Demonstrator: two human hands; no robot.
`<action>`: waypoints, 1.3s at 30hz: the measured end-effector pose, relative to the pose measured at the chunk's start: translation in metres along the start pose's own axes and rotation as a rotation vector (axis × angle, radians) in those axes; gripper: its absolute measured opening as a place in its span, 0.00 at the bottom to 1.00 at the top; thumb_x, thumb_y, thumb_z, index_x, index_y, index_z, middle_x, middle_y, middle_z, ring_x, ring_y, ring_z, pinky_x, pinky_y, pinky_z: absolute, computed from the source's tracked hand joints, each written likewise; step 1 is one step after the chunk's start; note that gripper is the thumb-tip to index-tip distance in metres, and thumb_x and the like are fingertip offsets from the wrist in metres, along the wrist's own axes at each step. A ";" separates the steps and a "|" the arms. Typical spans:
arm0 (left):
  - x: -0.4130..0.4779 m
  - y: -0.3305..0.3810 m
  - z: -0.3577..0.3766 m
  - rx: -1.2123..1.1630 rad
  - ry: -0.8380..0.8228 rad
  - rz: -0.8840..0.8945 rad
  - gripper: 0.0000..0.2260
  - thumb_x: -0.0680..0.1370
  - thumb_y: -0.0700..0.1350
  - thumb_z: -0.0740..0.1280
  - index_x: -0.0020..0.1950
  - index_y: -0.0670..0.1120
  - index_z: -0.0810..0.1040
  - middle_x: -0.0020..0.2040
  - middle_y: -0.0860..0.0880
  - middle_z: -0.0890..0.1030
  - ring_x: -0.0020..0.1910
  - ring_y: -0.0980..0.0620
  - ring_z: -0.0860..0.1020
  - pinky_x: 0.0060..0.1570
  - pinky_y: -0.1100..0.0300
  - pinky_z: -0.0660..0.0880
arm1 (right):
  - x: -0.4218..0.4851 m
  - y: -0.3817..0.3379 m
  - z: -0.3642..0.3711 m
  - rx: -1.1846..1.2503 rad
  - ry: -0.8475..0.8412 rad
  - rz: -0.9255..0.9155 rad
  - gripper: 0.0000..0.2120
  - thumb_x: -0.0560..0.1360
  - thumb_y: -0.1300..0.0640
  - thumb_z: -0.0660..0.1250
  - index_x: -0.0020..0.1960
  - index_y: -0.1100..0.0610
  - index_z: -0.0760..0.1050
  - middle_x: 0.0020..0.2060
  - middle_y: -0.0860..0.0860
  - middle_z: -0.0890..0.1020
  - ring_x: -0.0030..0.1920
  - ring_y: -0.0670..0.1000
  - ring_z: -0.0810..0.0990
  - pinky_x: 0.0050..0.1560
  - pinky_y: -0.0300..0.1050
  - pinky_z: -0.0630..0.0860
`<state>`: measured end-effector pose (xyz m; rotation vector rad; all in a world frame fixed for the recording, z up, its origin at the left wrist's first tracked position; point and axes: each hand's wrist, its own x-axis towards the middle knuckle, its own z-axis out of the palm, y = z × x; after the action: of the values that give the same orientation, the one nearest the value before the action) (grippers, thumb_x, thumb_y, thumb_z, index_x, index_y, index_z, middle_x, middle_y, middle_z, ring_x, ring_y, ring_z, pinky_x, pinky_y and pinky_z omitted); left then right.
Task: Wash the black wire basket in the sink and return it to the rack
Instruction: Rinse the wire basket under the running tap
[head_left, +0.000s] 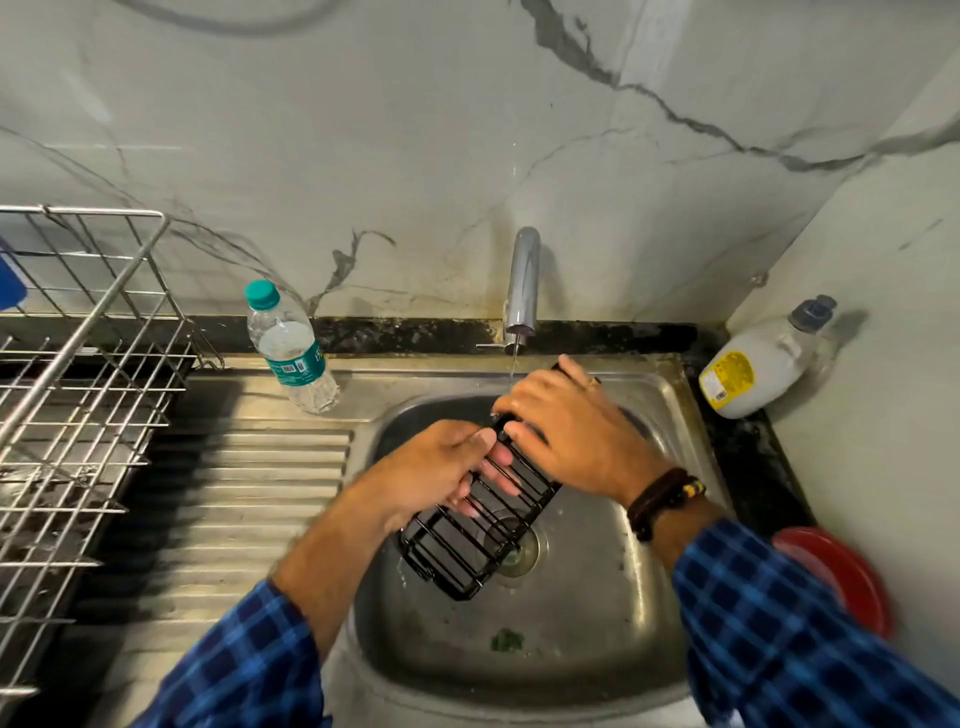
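The washing step is going on now. On the far left stands one silver rack (78, 389), well apart from the sink. Next to it stands one clear water bottle (291, 348) with a green cap.

The left hand (441, 467) grips the long side of the black wire basket (470, 545), with its fingers curled round the wires. There is one basket. It is held tilted over the sink (597, 623), above the drain, and not in the rack.

One tap (523, 280) lets down a thin line of water. The water lands near the top end of the basket. The right hand (566, 431) is curled over that top end and holds it too.

On the right lies one white bottle (763, 364) in the corner. Below it is one red dish (841, 582).

I think the next move is to turn the basket so the water gets to the low end as well. After that it needs a shake, and a carry over to the rack on the left.
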<state>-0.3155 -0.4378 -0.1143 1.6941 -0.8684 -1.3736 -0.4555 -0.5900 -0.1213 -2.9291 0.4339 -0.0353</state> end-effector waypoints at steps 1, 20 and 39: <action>0.006 0.002 -0.002 0.028 -0.021 0.006 0.15 0.86 0.50 0.56 0.57 0.42 0.78 0.47 0.45 0.87 0.27 0.57 0.69 0.35 0.59 0.80 | 0.003 0.008 -0.004 0.008 -0.014 0.037 0.19 0.82 0.40 0.53 0.66 0.46 0.74 0.62 0.44 0.78 0.66 0.45 0.71 0.78 0.60 0.56; 0.052 0.000 -0.054 0.535 0.388 0.306 0.13 0.85 0.49 0.59 0.46 0.45 0.77 0.35 0.52 0.74 0.35 0.54 0.72 0.35 0.65 0.68 | 0.019 0.051 -0.009 0.260 -0.010 0.364 0.20 0.84 0.42 0.53 0.39 0.51 0.71 0.34 0.50 0.77 0.35 0.51 0.76 0.34 0.45 0.68; 0.068 -0.018 -0.023 0.079 0.249 0.293 0.17 0.85 0.55 0.56 0.49 0.49 0.81 0.41 0.52 0.80 0.41 0.57 0.77 0.46 0.57 0.74 | 0.009 0.041 0.000 0.159 0.131 0.337 0.23 0.85 0.45 0.53 0.32 0.49 0.62 0.27 0.47 0.68 0.29 0.49 0.69 0.34 0.47 0.65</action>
<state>-0.2796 -0.4851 -0.1582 1.6753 -0.9901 -0.9227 -0.4590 -0.6308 -0.1283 -2.6693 0.8949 -0.2059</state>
